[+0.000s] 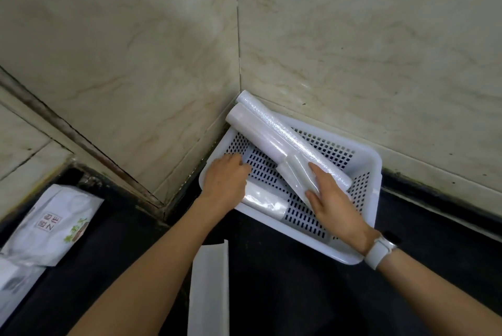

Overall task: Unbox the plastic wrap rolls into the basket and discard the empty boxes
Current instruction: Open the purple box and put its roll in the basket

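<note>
Rolls (274,142) are already laid in the basket (366,172), steadied under the flat, spread right hand (332,199) while the left hand (225,178) is curled on the rim, and one box (209,289) below them looks undiscarded.

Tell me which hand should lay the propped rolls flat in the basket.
Right. The right hand already rests on the lower ends of the leaning rolls; the left hand is at the basket left wall, over a roll lying flat.

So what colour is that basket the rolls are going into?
White, with slotted holes all over; the basket shows clearly in the head view.
</note>
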`<move>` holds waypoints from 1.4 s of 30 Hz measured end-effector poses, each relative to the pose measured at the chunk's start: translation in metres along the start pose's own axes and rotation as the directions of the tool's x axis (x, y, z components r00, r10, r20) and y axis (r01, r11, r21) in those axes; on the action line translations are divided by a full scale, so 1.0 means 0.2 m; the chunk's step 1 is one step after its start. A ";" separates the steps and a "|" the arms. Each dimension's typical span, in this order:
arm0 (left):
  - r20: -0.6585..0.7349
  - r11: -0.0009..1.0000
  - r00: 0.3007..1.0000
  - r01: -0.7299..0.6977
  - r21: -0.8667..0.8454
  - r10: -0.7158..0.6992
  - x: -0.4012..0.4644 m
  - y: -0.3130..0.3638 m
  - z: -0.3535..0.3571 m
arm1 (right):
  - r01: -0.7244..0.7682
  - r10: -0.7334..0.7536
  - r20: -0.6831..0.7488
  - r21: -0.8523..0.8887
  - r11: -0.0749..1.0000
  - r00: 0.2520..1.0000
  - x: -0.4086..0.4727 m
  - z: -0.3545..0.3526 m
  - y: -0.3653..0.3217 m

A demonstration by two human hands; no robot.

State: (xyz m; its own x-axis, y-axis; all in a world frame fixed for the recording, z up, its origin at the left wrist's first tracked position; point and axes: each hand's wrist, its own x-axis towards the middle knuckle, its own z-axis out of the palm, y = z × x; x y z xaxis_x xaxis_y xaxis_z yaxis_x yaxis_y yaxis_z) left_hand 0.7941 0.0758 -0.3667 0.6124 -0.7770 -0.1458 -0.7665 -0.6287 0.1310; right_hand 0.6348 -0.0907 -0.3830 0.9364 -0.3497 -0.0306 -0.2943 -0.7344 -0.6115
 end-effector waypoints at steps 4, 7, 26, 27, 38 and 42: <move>0.317 0.987 0.948 0.057 -0.150 -0.007 -0.03 -0.06 -0.03 | 0.064 -0.064 -0.008 0.035 0.997 0.998 0.00 0.00 -0.03; 0.449 0.985 0.893 0.068 -0.160 0.011 0.01 -0.04 -0.07 | 0.105 -0.105 0.050 0.011 0.994 0.993 0.02 0.02 -0.06; -0.247 0.944 0.914 0.287 -0.164 -0.321 -0.29 -0.07 0.13 | 0.348 -0.309 0.291 -0.089 0.933 0.905 0.27 0.26 -0.19; -0.240 0.942 0.915 0.289 -0.169 -0.324 -0.30 -0.07 0.13 | 0.379 -0.333 0.283 -0.122 0.917 0.899 0.27 0.26 -0.19; -0.187 0.933 0.924 0.294 -0.208 -0.333 -0.29 -0.08 0.16 | 0.622 -0.269 0.733 -0.260 0.738 0.625 0.24 0.18 -0.07; -0.167 0.928 0.923 0.312 -0.204 -0.347 -0.30 -0.07 0.16 | 0.657 -0.204 0.775 -0.328 0.679 0.598 0.27 0.16 -0.11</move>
State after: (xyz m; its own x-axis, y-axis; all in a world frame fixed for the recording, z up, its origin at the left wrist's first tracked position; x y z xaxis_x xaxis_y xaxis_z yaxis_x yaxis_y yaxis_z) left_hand 0.7631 0.1320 -0.3910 0.8633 -0.5044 -0.0161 -0.4810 -0.8321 0.2763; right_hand 0.6985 -0.0746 -0.3963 0.7683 0.3918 -0.5062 0.3526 -0.9190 -0.1762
